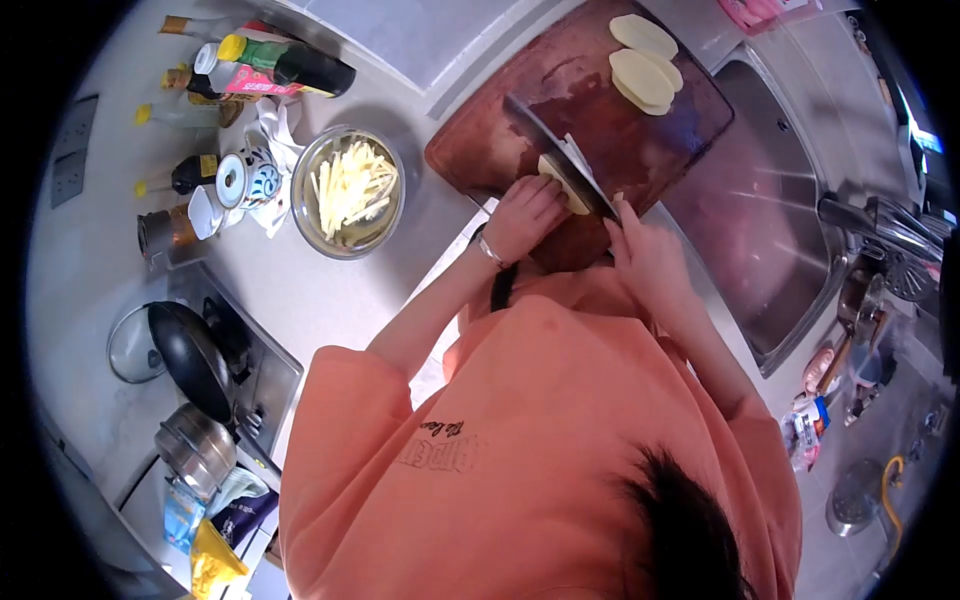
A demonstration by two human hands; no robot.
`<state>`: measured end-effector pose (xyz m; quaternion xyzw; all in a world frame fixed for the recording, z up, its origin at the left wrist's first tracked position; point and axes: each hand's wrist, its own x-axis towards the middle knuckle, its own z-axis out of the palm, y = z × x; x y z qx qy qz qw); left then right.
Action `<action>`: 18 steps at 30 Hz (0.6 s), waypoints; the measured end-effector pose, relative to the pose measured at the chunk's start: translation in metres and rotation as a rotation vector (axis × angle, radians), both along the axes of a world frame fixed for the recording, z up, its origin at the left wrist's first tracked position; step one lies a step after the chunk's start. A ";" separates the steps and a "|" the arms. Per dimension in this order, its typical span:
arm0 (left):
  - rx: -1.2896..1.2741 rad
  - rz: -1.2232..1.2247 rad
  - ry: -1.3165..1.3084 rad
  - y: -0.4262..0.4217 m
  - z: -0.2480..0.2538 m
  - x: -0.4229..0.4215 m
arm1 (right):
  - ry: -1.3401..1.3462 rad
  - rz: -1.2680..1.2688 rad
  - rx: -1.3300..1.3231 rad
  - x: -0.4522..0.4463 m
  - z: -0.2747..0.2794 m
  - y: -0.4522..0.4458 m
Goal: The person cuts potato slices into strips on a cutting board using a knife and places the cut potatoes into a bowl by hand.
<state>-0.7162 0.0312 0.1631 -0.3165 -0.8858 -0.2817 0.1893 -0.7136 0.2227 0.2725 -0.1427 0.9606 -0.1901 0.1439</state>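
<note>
My right hand (647, 255) grips a kitchen knife (555, 148) by its handle, which is mostly hidden. The long blade stands across a wooden cutting board (490, 120) and slants toward the far left. Just left of the blade, my left hand (527, 215) presses potato slices (568, 190) down with bent fingers. A few pale cut strips (575, 152) lie against the blade's far side. Several oval potato slices (643, 75) overlap at the board's far right corner. A clear glass bowl (398, 215) of potato sticks (352, 190) stands left of the board.
Several sauce bottles (290, 65) and a blue-and-white jar (232, 180) line the left counter. A steel sink (755, 190) adjoins the board's right side. A black wok (190, 360) and a steel pot (197, 450) are at the lower left, by the stove.
</note>
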 end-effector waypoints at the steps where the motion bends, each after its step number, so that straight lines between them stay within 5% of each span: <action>1: -0.016 -0.012 -0.019 -0.001 -0.001 -0.001 | -0.001 0.003 0.005 0.002 0.007 -0.001; 18: -0.044 -0.030 -0.062 -0.003 -0.002 0.003 | 0.014 0.005 -0.006 0.005 -0.018 -0.013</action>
